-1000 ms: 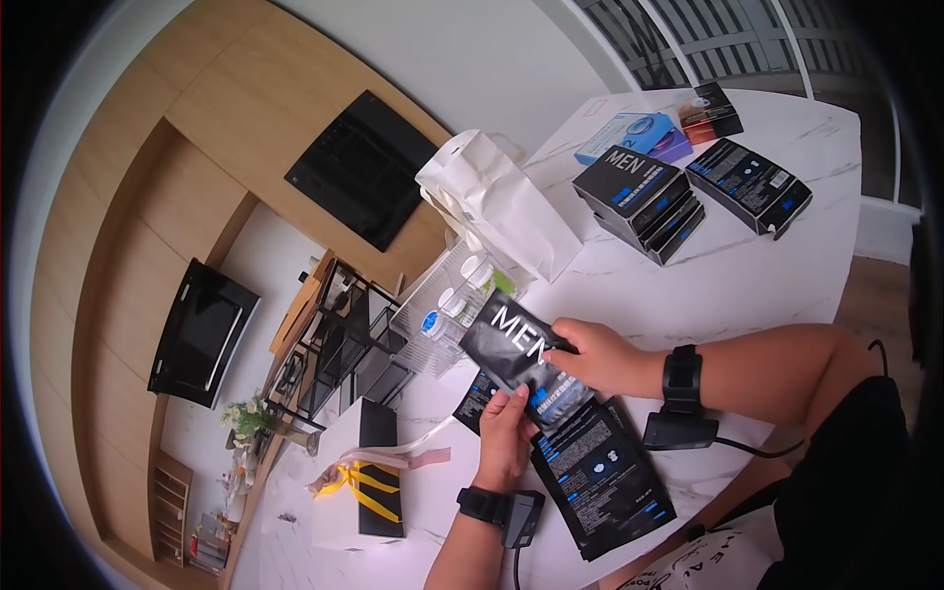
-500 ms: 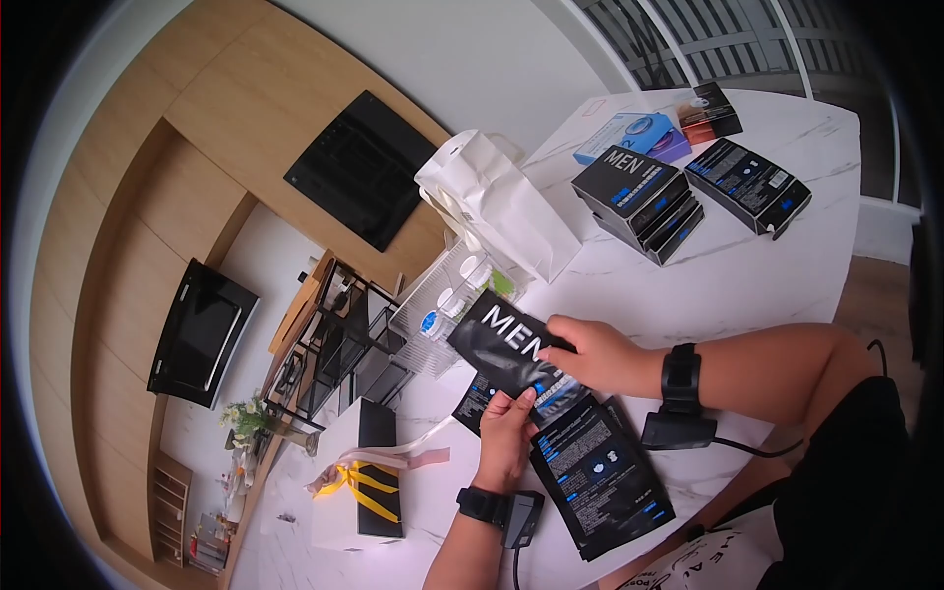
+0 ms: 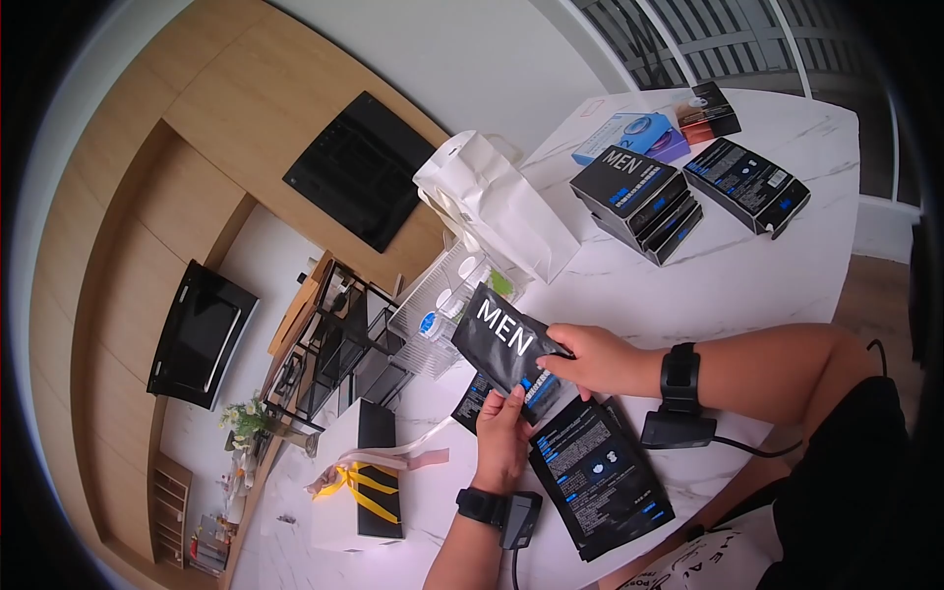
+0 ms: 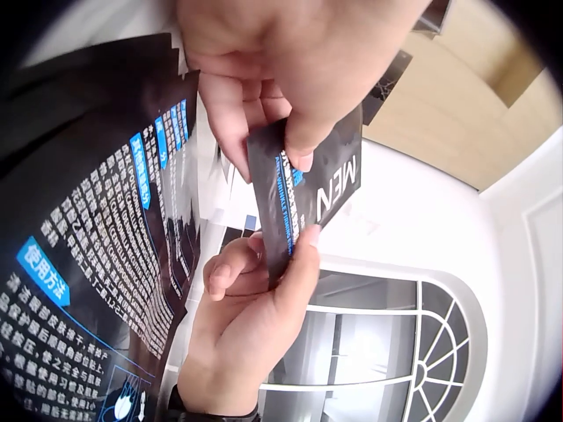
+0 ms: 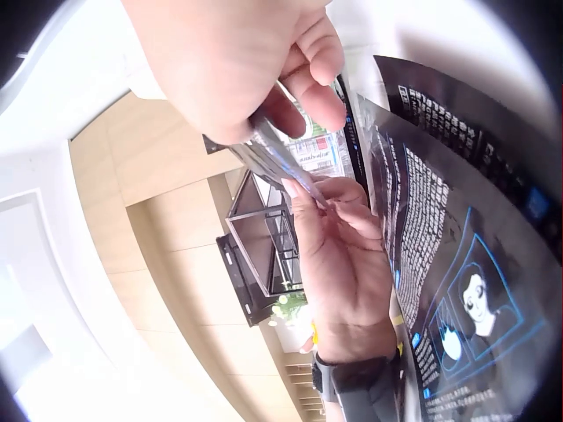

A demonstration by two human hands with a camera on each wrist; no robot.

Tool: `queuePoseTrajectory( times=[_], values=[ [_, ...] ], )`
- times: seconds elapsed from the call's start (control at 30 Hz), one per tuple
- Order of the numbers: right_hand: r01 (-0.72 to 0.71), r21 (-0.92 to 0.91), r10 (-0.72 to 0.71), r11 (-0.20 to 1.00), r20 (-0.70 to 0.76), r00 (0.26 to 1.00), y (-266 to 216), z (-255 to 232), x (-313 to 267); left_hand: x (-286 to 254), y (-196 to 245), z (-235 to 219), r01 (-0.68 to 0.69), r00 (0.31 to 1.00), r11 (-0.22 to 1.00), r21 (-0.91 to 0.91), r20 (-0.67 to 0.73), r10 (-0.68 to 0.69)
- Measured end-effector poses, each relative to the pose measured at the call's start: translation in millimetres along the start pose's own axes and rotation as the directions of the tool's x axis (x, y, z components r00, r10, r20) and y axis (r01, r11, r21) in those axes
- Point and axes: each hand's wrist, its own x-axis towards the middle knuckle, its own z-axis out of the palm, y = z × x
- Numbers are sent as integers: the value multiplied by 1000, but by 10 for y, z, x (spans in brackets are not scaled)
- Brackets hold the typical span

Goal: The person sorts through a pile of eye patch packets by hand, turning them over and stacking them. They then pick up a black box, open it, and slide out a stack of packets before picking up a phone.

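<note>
A black foil sachet [image 3: 501, 339] with "MEN" in white is held up over the table between both hands. My left hand [image 3: 501, 447] pinches its near lower edge, thumb on the printed face. With thumb and fingers, my right hand [image 3: 605, 359] grips the edge to the right. In the left wrist view the sachet [image 4: 303, 189] spans the gap between the two hands. Right below lies a pile of similar black sachets [image 3: 605, 482], backs up with small white and blue print. Another black printed pack [image 3: 474, 401] is partly hidden behind the held sachet.
Black "MEN" boxes [image 3: 629, 182] are stacked at the back right beside another black box [image 3: 749, 185] and a blue box [image 3: 624, 136]. A white paper bag [image 3: 497, 202] and a clear ribbed bin [image 3: 418, 344] with bottles stand behind. A ribboned black-and-white box [image 3: 379, 506] stands left.
The sachet has tilted so that its whole "MEN" lettering shows. My right thumb has slid off the lettering toward the sachet's right edge. The left hand has hardly moved.
</note>
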Motion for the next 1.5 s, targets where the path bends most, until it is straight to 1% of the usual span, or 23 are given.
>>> queuePoseTrajectory(
  times=[0.07, 0.13, 0.27, 0.37, 0.4, 0.47, 0.5, 0.6, 0.67, 0.73, 0.8, 0.87, 0.93, 1.03, 1.1, 1.13, 1.2, 1.23, 1.27, 1.33, 1.4, 1.47, 1.5],
  values=[
    [13, -44, -13, 999, 9, 1000, 48, -3, 18, -5, 9, -7, -4, 1000, 1000, -5, -4, 4],
    [14, -53, -17, 998, -54, 998, 58, -11, 32, -2, 6, -60, 12, 999, 1000, 19, 52, -13],
    [67, -75, -72, 995, -70, 995, 58, -22, 41, -13, 31, 16, 41, 999, 992, 117, 5, -42],
    [188, -186, -182, 964, 53, 982, -83, -3, -49, -4, 11, -25, 39, 999, 995, 97, -24, -37],
    [188, -186, -182, 964, 53, 982, -86, 0, -44, -6, 9, -24, 35, 999, 994, 108, -36, -31],
    [88, -140, -96, 986, -51, 994, -92, -1, -40, -19, 5, -19, 32, 999, 992, 120, -47, -26],
    [86, -121, -94, 989, -67, 993, -80, -16, -6, -29, 5, -17, 18, 1000, 989, 143, -22, -15],
    [4, -88, -8, 996, -40, 999, -89, -15, -12, -25, 10, -4, 2, 1000, 989, 146, -7, -1],
    [12, -100, -14, 995, -20, 1000, -171, 5, -57, -21, 10, 3, 0, 1000, 992, 125, -18, 2],
    [103, -142, -91, 984, 91, 992, -168, 36, -77, -18, 12, 5, 6, 1000, 993, 120, -19, -4],
    [104, -124, -100, 987, 42, 994, -144, 23, -61, -35, 10, -9, -7, 1000, 992, 128, 9, 6],
    [23, -138, -29, 990, -39, 999, -102, -18, -15, -48, 4, -21, -23, 999, 991, 135, 34, 19],
    [25, -181, -34, 983, -49, 998, -122, -6, -27, -47, 2, -30, -5, 1000, 982, 190, 20, 1],
    [37, -90, -35, 995, 21, 999, -144, 24, -61, -15, 6, -49, 8, 999, 993, 120, 31, -11],
    [155, -112, -144, 982, 96, 985, -160, 42, -80, -20, 1, -44, -4, 1000, 993, 122, 25, 1],
    [154, -112, -144, 982, 96, 985, -176, 30, -79, -22, -1, -43, -15, 1000, 992, 124, 18, 13],
    [25, -161, -28, 987, -19, 999, -196, -6, -63, -23, -11, -70, -35, 998, 993, 111, 59, 29],
    [132, -264, -150, 956, -50, 987, -66, -16, -3, -20, -13, -82, -56, 994, 994, 97, 100, 46],
    [132, -264, -150, 956, -50, 987, 2, -3, 12, -17, -11, -88, -56, 994, 994, 97, 99, 47],
    [340, -313, -409, 887, -187, 893, 18, 27, 16, -12, -3, -104, -21, 994, 996, -87, 103, 30],
    [362, -276, -419, 890, -188, 888, 22, 27, 10, 2, 13, -110, -19, 995, 998, -54, 93, 24],
    [496, -274, -553, 824, -199, 809, 7, 20, 12, 11, 25, -116, 24, 1000, 995, -98, 23, -22],
    [495, -273, -552, 825, -199, 810, 9, 6, 20, 32, 15, -182, 49, 997, 992, -120, 62, -41]
  ],
)
